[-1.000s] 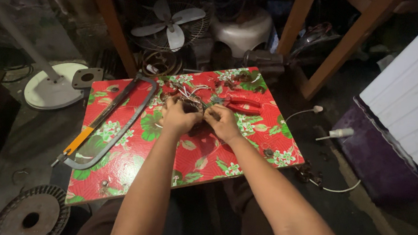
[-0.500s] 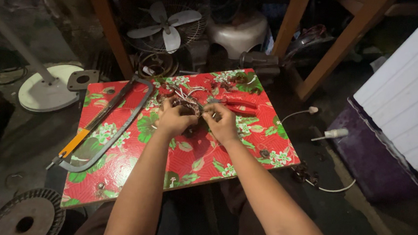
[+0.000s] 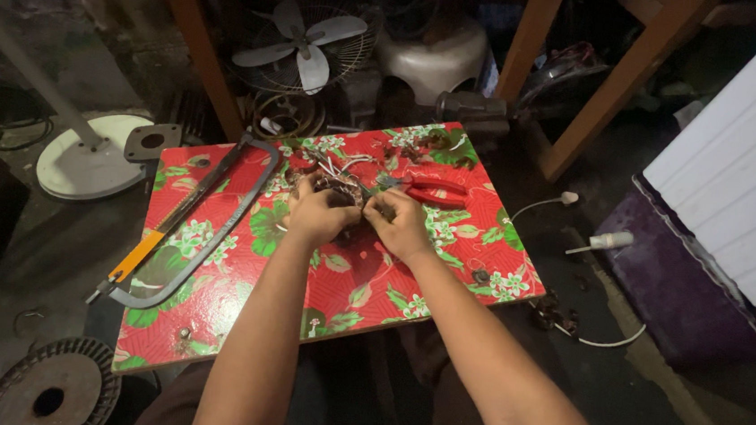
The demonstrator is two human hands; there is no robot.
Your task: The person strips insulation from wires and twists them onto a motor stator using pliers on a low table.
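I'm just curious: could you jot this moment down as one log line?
left hand + right hand: gripping wired motor part | surface: red floral board | nearby: red pliers, hacksaw

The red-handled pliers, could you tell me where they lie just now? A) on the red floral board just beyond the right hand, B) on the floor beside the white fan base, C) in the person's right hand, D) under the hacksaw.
A: the red-handled pliers lie on the red floral board, just beyond the right hand, which does not grip them.

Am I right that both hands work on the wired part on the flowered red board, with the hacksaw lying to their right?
Not quite: the head view shows the hacksaw lying left of the left hand and right hand, which do work on the wired part on the flowered red board.
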